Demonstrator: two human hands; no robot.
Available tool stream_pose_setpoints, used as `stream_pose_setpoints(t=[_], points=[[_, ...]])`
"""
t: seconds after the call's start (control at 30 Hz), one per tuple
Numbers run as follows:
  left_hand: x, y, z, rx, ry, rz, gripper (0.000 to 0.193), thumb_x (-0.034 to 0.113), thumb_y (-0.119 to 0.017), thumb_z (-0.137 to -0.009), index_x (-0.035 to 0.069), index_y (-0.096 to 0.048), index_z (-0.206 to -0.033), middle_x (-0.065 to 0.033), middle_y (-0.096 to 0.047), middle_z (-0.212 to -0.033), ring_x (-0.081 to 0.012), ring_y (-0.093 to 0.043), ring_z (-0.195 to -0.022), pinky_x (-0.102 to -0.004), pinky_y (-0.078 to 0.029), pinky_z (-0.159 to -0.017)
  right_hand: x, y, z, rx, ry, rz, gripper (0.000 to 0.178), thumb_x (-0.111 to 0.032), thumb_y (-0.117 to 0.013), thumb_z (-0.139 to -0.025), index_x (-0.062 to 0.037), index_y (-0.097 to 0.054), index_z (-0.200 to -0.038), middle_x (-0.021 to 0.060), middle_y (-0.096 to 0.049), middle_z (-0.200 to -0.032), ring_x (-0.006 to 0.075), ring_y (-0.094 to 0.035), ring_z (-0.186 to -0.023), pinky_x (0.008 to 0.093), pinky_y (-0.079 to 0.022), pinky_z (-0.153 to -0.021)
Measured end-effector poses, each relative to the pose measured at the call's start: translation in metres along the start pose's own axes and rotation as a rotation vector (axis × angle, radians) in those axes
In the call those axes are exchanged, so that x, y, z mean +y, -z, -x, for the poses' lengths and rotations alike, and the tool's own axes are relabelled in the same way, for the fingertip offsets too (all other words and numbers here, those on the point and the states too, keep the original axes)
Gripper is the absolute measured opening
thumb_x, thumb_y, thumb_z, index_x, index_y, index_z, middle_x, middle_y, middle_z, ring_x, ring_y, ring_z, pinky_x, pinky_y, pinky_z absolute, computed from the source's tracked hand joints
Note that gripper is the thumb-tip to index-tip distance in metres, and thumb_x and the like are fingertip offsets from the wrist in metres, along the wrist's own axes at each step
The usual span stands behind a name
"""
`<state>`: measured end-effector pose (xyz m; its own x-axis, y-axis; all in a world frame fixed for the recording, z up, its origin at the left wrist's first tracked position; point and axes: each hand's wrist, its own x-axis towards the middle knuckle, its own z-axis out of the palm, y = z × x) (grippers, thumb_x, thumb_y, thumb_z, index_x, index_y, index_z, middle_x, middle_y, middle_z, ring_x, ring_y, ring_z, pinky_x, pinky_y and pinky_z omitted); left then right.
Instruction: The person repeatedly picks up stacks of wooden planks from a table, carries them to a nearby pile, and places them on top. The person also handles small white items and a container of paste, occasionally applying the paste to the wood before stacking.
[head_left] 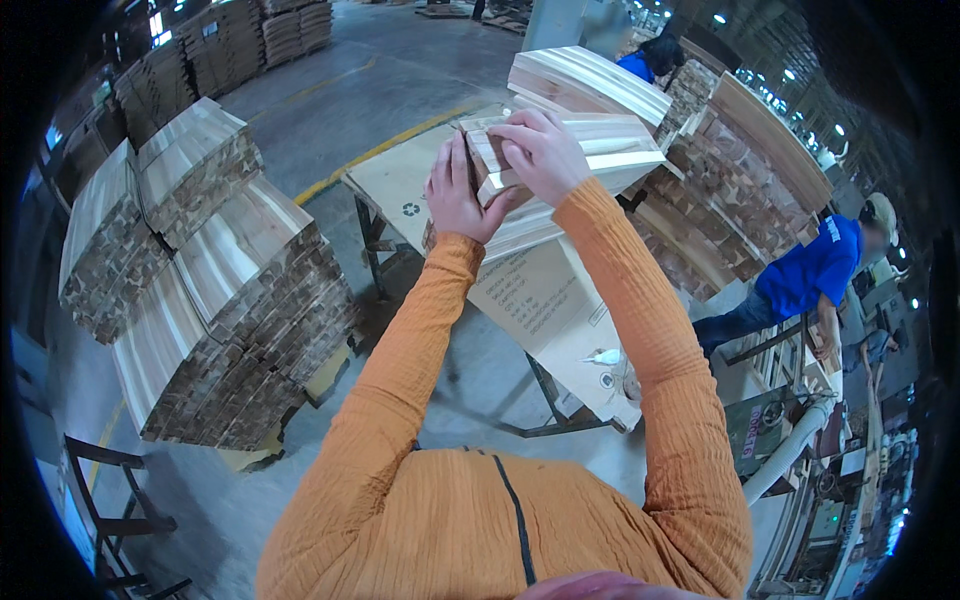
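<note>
A short stack of pale wooden boards (pixel 620 140) lies on a cardboard-covered table ahead of me. My left hand (pixel 462 195) presses around the stack's near-left end, its fingers along the end faces and its thumb on the near side. Over the top of the same end, my right hand (pixel 545 155) has its fingers bent onto the boards. Both hands touch the stack; the undersides of the fingers are partly hidden. Printed cardboard (pixel 540 300) covers the tabletop below, with a small white bottle-like thing (pixel 603 356) near its front edge.
Tall stacks of wooden boards (pixel 230 270) stand on the floor at left. More boards (pixel 740 170) are piled at right, beside a person in a blue shirt (pixel 815 260). A dark metal frame (pixel 115 500) stands at lower left. Another stack (pixel 590 85) sits behind the table.
</note>
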<state>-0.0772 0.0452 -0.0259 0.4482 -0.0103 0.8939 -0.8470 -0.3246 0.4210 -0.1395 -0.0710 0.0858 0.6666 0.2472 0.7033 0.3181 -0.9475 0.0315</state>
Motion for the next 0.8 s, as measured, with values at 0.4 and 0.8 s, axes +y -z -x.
stream_pose_setpoints(t=[0.4, 0.8], points=[[0.008, 0.001, 0.002, -0.01, 0.002, -0.007, 0.097, 0.061, -0.062, -0.07, 0.001, -0.028, -0.139, -0.02, -0.039, -0.135, -0.0345, -0.04, -0.122, -0.0466, -0.031, -0.096, -0.006, -0.002, 0.016, -0.213, -0.271, 0.204, 0.056, -0.055, -0.03, -0.09, -0.0253, -0.041, -0.136, 0.0073, -0.028, -0.148, 0.0357, -0.016, -0.137, 0.0592, -0.012, -0.105], [0.005, -0.001, 0.002, -0.003, 0.004, 0.027, 0.097, 0.059, -0.062, -0.069, 0.002, -0.028, -0.14, -0.0202, -0.038, -0.135, -0.0335, -0.042, -0.119, -0.0448, -0.031, -0.095, 0.005, 0.01, 0.025, -0.202, -0.328, 0.286, 0.054, -0.064, -0.029, -0.088, -0.0385, -0.044, -0.132, 0.0066, -0.028, -0.148, 0.0354, -0.011, -0.138, 0.0595, -0.008, -0.107]])
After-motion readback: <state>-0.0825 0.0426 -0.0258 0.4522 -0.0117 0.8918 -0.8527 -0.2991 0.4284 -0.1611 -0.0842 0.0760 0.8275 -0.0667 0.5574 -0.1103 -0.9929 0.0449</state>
